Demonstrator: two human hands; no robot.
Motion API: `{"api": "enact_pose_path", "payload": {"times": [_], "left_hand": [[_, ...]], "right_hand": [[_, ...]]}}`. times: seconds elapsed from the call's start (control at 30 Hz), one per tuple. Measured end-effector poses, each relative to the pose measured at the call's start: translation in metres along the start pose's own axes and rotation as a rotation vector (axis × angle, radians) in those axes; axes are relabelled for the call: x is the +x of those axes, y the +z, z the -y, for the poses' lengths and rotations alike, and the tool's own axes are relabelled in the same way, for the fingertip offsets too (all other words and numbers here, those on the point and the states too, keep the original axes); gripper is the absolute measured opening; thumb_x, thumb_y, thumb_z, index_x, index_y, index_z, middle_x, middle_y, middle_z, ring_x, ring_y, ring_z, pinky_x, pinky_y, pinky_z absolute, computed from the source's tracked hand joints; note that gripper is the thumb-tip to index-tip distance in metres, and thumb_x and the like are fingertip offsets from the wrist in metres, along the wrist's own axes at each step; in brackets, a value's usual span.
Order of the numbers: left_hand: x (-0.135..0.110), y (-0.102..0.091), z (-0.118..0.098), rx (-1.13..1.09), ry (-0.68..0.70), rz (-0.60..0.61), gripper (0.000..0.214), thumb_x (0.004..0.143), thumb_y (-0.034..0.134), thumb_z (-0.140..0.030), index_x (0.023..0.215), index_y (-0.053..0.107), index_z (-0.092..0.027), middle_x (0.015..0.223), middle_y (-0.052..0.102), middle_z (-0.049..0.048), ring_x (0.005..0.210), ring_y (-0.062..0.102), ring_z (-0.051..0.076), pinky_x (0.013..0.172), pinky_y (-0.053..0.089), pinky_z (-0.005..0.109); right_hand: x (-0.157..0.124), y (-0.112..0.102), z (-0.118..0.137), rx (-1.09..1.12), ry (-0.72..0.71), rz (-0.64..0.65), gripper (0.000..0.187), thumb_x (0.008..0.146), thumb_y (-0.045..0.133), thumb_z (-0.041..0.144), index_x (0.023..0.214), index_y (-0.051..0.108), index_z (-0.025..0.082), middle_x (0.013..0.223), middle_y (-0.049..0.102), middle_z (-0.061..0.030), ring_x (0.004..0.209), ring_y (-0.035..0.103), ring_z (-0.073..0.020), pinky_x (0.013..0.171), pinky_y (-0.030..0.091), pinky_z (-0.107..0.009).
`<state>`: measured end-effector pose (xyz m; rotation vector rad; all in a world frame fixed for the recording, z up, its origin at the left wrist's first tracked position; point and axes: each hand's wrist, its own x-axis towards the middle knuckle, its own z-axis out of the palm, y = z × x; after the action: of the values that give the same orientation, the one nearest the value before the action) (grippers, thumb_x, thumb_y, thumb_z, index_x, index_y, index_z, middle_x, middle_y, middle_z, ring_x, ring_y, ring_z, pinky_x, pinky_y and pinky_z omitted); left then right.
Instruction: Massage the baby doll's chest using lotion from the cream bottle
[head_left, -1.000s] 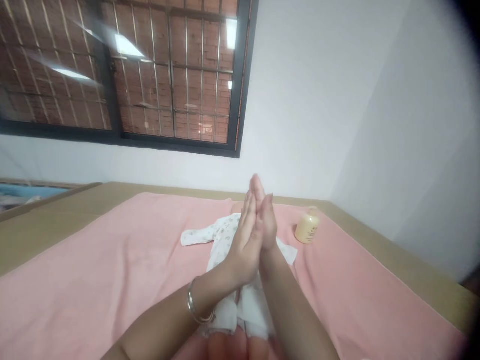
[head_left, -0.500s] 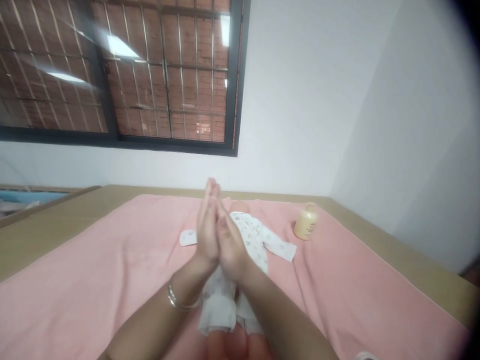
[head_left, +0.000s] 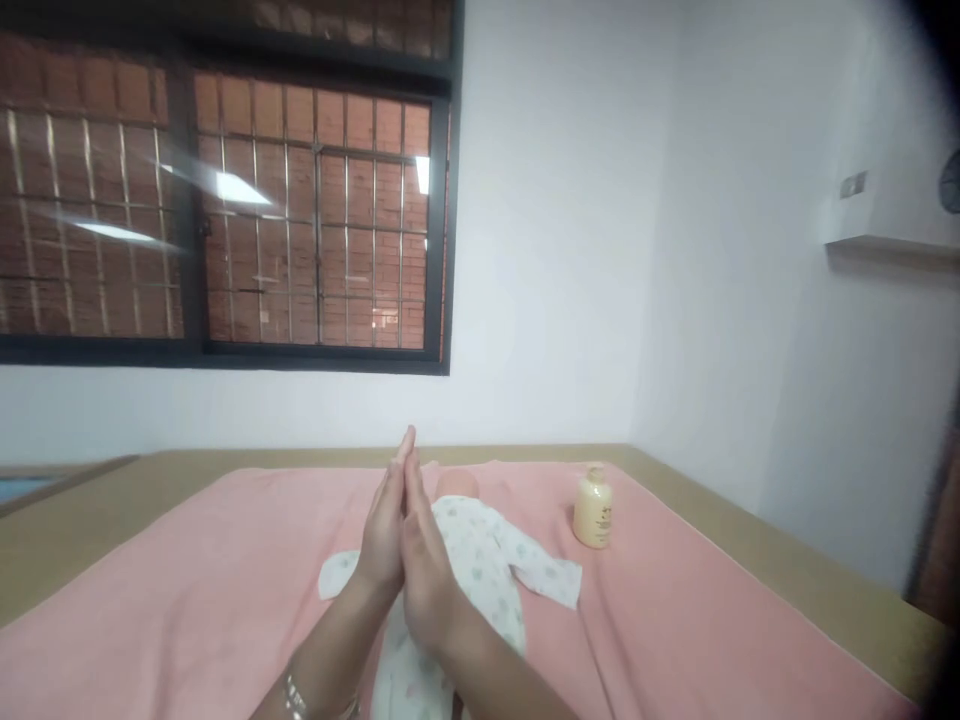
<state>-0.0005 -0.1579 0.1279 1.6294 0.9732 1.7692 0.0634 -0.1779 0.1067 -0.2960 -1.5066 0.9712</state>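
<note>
Palm to palm, my left hand (head_left: 382, 540) and my right hand (head_left: 431, 575) press together with fingers stretched out and pointing up and forward. No object shows between them. A bracelet (head_left: 295, 697) circles my left wrist. Behind and below the hands lies what looks like a baby doll (head_left: 480, 570), on its back in a white printed romper with both sleeves spread. The top of its head (head_left: 457, 483) shows at the far end; my hands and forearms hide part of its body. To its right a pale yellow bottle (head_left: 593, 510) stands upright.
A pink blanket (head_left: 660, 620) with some creases covers most of the tan tabletop (head_left: 832, 590). A white wall (head_left: 555, 300) rises behind it, with a dark-framed barred window (head_left: 315, 230) on the left. A white box-like fixture (head_left: 892, 215) juts from the right wall.
My view has tilted up, so the table and the doll sit lower in the picture. Both hands stay pressed together, with their fingers still straight.
</note>
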Motion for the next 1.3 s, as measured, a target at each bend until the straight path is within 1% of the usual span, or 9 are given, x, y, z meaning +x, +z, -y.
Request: {"api": "enact_pose_path", "payload": {"times": [0.17, 0.33, 0.47, 0.63, 0.73, 0.83, 0.97, 1.13, 1.3], "left_hand": [[-0.015, 0.013, 0.013, 0.081, 0.027, 0.093, 0.058, 0.092, 0.020, -0.049, 0.146, 0.012, -0.031, 0.153, 0.007, -0.0052, 0.140, 0.006, 0.015, 0.117, 0.009, 0.035], [-0.033, 0.031, 0.007, 0.079, 0.125, 0.256, 0.053, 0.094, 0.023, -0.046, 0.145, 0.018, -0.033, 0.153, 0.004, -0.0073, 0.140, -0.002, 0.017, 0.118, 0.007, 0.033], [-0.019, 0.008, -0.003, 0.004, 0.113, 0.141, 0.052, 0.095, 0.020, -0.044, 0.144, 0.022, -0.028, 0.153, 0.011, -0.0043, 0.140, 0.007, 0.017, 0.118, 0.006, 0.037], [-0.008, -0.014, -0.023, -0.017, 0.082, 0.015, 0.054, 0.095, 0.012, -0.046, 0.144, 0.025, -0.028, 0.151, 0.019, -0.0039, 0.140, 0.011, 0.017, 0.117, 0.010, 0.038], [-0.023, -0.003, -0.032, 0.087, 0.093, 0.016, 0.052, 0.096, 0.018, -0.043, 0.145, 0.019, -0.029, 0.153, 0.010, -0.0064, 0.140, 0.006, 0.015, 0.117, 0.009, 0.034], [-0.045, 0.016, -0.034, 0.113, 0.039, 0.099, 0.053, 0.095, 0.020, -0.043, 0.146, 0.011, -0.030, 0.153, 0.003, -0.0077, 0.140, 0.001, 0.015, 0.117, 0.011, 0.033], [-0.059, 0.030, -0.033, 0.048, -0.041, 0.205, 0.056, 0.094, 0.022, -0.048, 0.146, 0.014, -0.030, 0.153, 0.007, -0.0048, 0.140, 0.003, 0.018, 0.117, 0.012, 0.038], [-0.028, 0.014, -0.016, -0.017, -0.042, 0.095, 0.056, 0.094, 0.020, -0.050, 0.144, 0.024, -0.026, 0.152, 0.015, -0.0036, 0.140, 0.011, 0.016, 0.116, 0.014, 0.033], [0.002, 0.006, 0.013, -0.032, -0.100, 0.007, 0.054, 0.094, 0.019, -0.049, 0.145, 0.021, -0.031, 0.152, 0.015, -0.0064, 0.139, 0.010, 0.013, 0.115, 0.015, 0.031]], "right_hand": [[0.007, -0.016, 0.000, 0.065, 0.006, -0.048, 0.056, 0.093, 0.026, 0.052, 0.144, 0.021, 0.028, 0.151, 0.016, 0.0032, 0.139, 0.009, -0.0128, 0.115, 0.007, -0.038], [0.015, -0.036, -0.008, 0.094, -0.033, -0.168, 0.048, 0.095, 0.020, 0.049, 0.142, 0.023, 0.036, 0.149, 0.021, 0.0071, 0.139, 0.006, -0.0100, 0.114, 0.005, -0.041], [-0.004, -0.011, 0.004, 0.005, -0.029, -0.075, 0.055, 0.095, 0.025, 0.050, 0.145, 0.013, 0.032, 0.152, 0.009, 0.0068, 0.139, 0.002, -0.0127, 0.115, 0.006, -0.038], [-0.025, 0.019, 0.032, -0.008, 0.066, 0.084, 0.056, 0.094, 0.026, 0.051, 0.145, 0.016, 0.030, 0.151, 0.012, 0.0065, 0.140, 0.004, -0.0161, 0.115, 0.008, -0.040], [-0.024, 0.010, 0.035, -0.006, 0.074, 0.032, 0.057, 0.094, 0.025, 0.051, 0.145, 0.014, 0.029, 0.151, 0.014, 0.0055, 0.140, 0.006, -0.0152, 0.116, 0.008, -0.039], [-0.017, -0.011, 0.031, 0.015, 0.074, -0.041, 0.059, 0.093, 0.026, 0.053, 0.146, 0.014, 0.029, 0.151, 0.016, 0.0051, 0.140, 0.006, -0.0144, 0.116, 0.007, -0.038], [-0.007, -0.026, 0.026, 0.007, 0.065, -0.164, 0.058, 0.094, 0.023, 0.054, 0.145, 0.012, 0.031, 0.151, 0.015, 0.0058, 0.140, 0.003, -0.0140, 0.115, 0.007, -0.039], [-0.007, -0.010, 0.016, -0.081, 0.114, -0.102, 0.061, 0.093, 0.024, 0.054, 0.146, 0.007, 0.028, 0.152, 0.004, 0.0060, 0.140, 0.001, -0.0142, 0.115, 0.007, -0.037], [0.001, -0.002, -0.006, -0.036, 0.217, -0.078, 0.066, 0.091, 0.029, 0.058, 0.145, 0.019, 0.022, 0.151, 0.016, 0.0009, 0.139, 0.010, -0.0168, 0.115, 0.008, -0.040]]}}
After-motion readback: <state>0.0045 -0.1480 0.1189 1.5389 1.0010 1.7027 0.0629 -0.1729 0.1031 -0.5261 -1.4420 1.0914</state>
